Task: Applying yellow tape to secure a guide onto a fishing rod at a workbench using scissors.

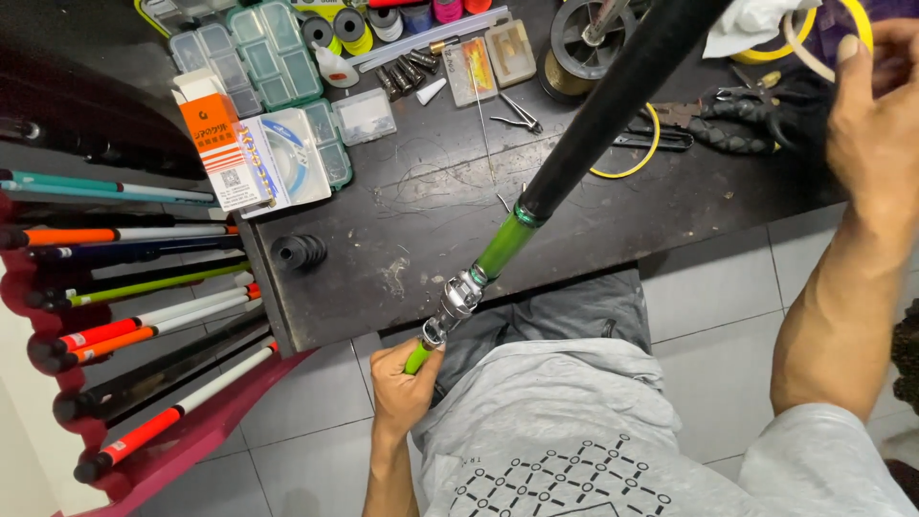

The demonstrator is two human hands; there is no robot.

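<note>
Left hand (402,383) clenched around the green butt end of a fishing rod (593,124), low in the frame, just off the near edge of the dark surface (574,239). The rod runs up and to the right from that grip: green handle, a silver reel seat (458,299), a second green section, then a thick black shaft crossing above the surface and leaving the frame at the top. Right hand (876,124) is raised at the far right edge, fingers curled near a yellow ring (857,19); whether it grasps the ring cannot be told.

On the surface: clear compartment boxes (258,53) at top left, an orange-and-white carton (215,144) beside a flat line spool pack (292,153), small spools of thread (349,29), a large reel of line (584,43), black pliers (747,124), a small black ribbed cap (299,252) near the left corner. Left of the surface, a red rack (191,436) holds rods lying sideways, orange, white, green and teal. Tiled floor below.
</note>
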